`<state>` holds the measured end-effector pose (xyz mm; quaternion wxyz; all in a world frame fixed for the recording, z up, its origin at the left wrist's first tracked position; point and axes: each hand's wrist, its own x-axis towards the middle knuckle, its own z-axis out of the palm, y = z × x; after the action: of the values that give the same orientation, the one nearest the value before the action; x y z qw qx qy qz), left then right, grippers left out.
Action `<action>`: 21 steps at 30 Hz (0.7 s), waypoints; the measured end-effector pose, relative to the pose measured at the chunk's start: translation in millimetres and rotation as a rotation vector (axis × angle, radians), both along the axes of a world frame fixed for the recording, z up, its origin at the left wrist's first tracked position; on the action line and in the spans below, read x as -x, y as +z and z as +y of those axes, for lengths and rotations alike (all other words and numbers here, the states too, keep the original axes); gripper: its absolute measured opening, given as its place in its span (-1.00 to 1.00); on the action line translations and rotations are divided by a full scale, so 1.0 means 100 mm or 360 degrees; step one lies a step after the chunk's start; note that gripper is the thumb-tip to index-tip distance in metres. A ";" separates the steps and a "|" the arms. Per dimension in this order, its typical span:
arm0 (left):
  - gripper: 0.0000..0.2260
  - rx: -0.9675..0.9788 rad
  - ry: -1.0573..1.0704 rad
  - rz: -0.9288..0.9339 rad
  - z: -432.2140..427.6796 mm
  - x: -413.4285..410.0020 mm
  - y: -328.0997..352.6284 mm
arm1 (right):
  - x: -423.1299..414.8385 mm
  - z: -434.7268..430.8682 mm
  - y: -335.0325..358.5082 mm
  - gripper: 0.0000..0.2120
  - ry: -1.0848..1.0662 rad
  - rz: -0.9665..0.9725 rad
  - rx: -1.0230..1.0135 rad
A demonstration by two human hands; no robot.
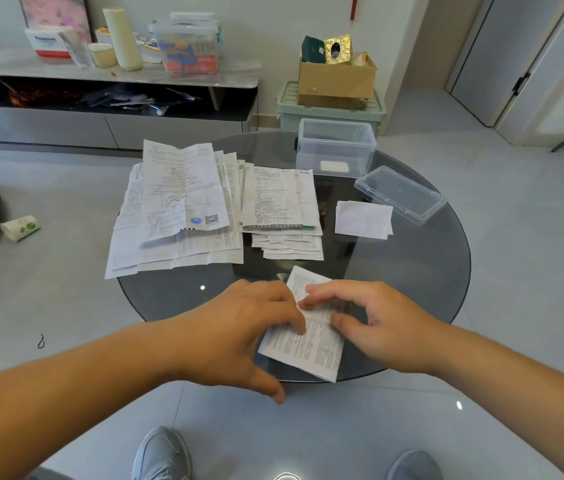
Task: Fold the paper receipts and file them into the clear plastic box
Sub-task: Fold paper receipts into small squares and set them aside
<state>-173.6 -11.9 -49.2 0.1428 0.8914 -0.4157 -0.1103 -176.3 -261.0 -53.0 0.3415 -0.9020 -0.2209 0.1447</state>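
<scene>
Near edge: two grey shoes (161,455) on the tiled floor, below the rim of the round dark glass table (419,289).

- Folded receipt (308,348) lay flat at the table's near edge, printed side up, one corner overhanging the rim.
- Left hand (239,327) was open, palm down, fingers spread and fairly straight, fingertips pressing on the receipt's left half.
- Right hand (377,323) was also open, fingers arched, with the index tip and thumb resting on the sheet from the right. Nothing was gripped.
- Mid table, right: a small folded white paper (363,220), blank side up, lying alone.
- Just beyond it lay a clear lid (400,194), touching neither the paper nor the box.
- Mid table, centre: a stack of narrow receipts (278,202), unfolded and fanned.
- Beside it on the left sat a larger pile of creased sheets (180,202), its left part hanging past the table edge.
- Far side of the table: the clear plastic box (336,147), upright and uncovered, with a pale patch low on its wall that was too unclear to identify.

Beyond: a cardboard box (337,81) on a green crate (329,112), and a low shelf unit (100,69) along the wall.
</scene>
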 end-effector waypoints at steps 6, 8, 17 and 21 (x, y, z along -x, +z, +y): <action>-0.38 -0.0007 0.0110 0.0051 0.00 0.04 0.01 | 0.01 0.03 0.01 -0.61 -0.0066 0.0197 -0.0297; -0.40 -0.0005 0.0093 0.0015 0.01 0.05 0.01 | 0.02 0.05 0.02 -0.61 -0.0066 0.0271 -0.0385; -0.76 0.0267 0.0113 0.0149 0.04 0.03 0.06 | 0.06 0.04 0.04 -0.81 -0.0109 0.0206 -0.0494; -0.96 0.0521 0.0253 0.0280 0.06 -0.01 0.14 | 0.09 0.00 0.10 -0.48 0.0024 0.0063 -0.0233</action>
<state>-172.9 -6.3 -35.6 0.3298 0.8732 -0.3424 -0.1072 -185.1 -260.6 -42.8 0.4099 -0.8699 -0.2308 0.1486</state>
